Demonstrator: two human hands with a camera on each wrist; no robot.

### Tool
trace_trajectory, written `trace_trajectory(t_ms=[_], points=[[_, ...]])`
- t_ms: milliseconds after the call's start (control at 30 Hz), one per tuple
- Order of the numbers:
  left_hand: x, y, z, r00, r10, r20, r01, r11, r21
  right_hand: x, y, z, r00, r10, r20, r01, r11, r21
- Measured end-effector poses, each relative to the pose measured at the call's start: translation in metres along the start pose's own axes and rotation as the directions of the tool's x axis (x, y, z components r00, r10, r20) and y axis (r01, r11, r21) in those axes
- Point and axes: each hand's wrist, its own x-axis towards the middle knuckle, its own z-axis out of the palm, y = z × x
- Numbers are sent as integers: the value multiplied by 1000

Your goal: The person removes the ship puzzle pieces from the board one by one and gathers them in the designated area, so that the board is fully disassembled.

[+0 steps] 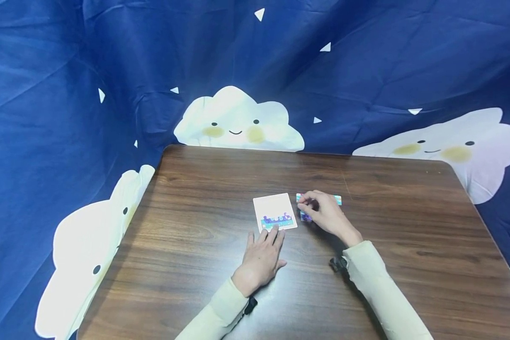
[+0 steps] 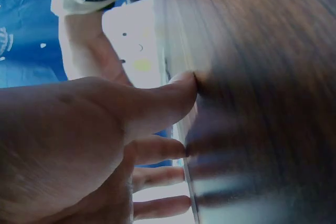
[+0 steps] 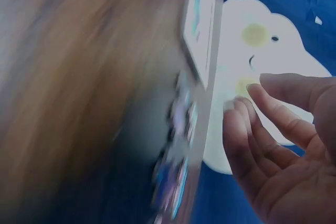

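A white square board (image 1: 272, 205) lies on the table, with a purple and blue picture strip along its near side. My left hand (image 1: 260, 262) rests with spread, straight fingers, its fingertips at the board's near edge. Just right of the board, small colourful puzzle pieces (image 1: 306, 217) lie partly hidden beneath my right hand (image 1: 326, 215). That hand hovers over them with fingers loosely bent. In the right wrist view, a gap shows between thumb and fingers with nothing in it, and the blurred pieces (image 3: 170, 182) lie on the table beside the hand.
The brown wooden table (image 1: 187, 264) has rounded far corners. Behind it and on the left hangs a blue curtain (image 1: 246, 47) printed with white smiling clouds. Dark wrist-worn devices (image 1: 337, 264) sit at both pale sleeves.
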Motion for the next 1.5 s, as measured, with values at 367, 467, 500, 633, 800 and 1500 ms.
trace_trajectory(t_ms=[367,467,500,633,800,1500], points=[[-1,2,4,1000,-7,11,6,1000,29,20,-27,28,988,-46,151,38,998,54],[-1,1,5,1000,-8,12,7,1000,21,22,-30,34,978,-45,202,35,998,54],[-2,1,5,1000,-7,10,7,1000,20,22,-31,36,974,-44,220,33,998,54],[-1,-1,7,1000,3,4,-3,1000,13,25,-33,41,961,-64,268,51,997,53],[-1,-3,9,1000,10,13,-10,1000,-7,28,-34,45,951,-105,290,96,994,44],[-3,-4,7,1000,-7,24,9,999,-49,25,-35,49,951,-77,300,67,997,45]])
